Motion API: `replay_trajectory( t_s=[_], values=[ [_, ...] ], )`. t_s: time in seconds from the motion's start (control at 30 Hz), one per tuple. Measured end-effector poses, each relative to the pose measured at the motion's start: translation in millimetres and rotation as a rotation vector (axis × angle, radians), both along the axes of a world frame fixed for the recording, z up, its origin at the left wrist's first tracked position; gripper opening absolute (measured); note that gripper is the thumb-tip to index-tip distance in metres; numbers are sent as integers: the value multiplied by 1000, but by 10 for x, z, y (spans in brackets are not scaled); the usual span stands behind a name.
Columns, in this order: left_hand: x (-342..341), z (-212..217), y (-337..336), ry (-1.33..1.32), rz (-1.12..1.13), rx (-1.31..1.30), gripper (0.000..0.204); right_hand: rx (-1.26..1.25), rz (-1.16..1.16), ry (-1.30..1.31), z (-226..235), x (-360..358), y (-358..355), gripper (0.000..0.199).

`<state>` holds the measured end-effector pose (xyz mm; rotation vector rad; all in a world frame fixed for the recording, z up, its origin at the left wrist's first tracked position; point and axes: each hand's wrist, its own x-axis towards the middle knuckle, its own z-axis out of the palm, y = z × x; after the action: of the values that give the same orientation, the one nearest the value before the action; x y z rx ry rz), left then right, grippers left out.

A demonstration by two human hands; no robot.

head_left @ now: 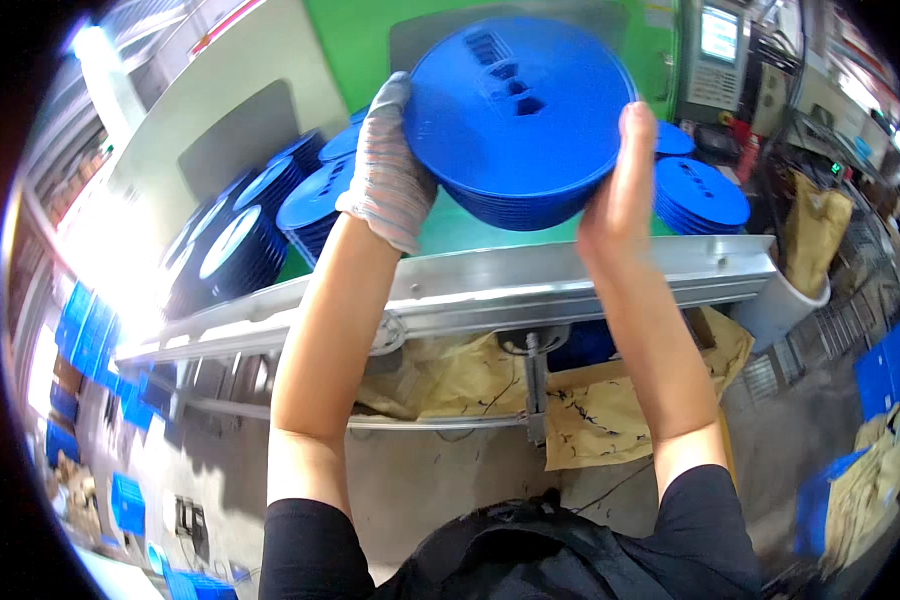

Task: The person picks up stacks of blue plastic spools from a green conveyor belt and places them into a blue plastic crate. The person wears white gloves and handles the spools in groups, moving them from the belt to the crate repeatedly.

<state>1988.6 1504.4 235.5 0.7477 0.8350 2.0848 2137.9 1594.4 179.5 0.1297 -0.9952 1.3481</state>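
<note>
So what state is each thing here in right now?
Stack of blue discs: lifted, gripped between both hands.
Left hand: gloved, on the stack's left edge.
Right hand: bare, on its right edge.
Other disc stacks: resting on the green conveyor.
Screen: lit.

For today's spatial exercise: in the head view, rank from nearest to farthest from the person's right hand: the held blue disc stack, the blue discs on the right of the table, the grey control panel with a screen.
1. Held blue disc stack, touching the right hand.
2. Blue discs on the right, just beside it on the table.
3. Grey control panel, farther back, upper right.
</note>
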Motion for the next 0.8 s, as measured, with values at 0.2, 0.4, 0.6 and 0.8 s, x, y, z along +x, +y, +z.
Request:
replay_trajectory(
  t_s=[0.2,0.4,0.6,0.8],
  values=[
    [207,-292,-1592,50,114,72,40,-170,325,-105,-17,51,-1293,51],
    [154,-1316,-3358,-6,243,-77,62,-212,569,-362,-1117,-363,-2645,54],
    [126,-2703,-4773,-155,551,-247,72,-307,972,-649,-2351,-876,-3690,56],
    [357,-2751,-5700,-573,518,-489,80,-348,1366,-800,-3128,-1367,-4184,46]
  ],
)
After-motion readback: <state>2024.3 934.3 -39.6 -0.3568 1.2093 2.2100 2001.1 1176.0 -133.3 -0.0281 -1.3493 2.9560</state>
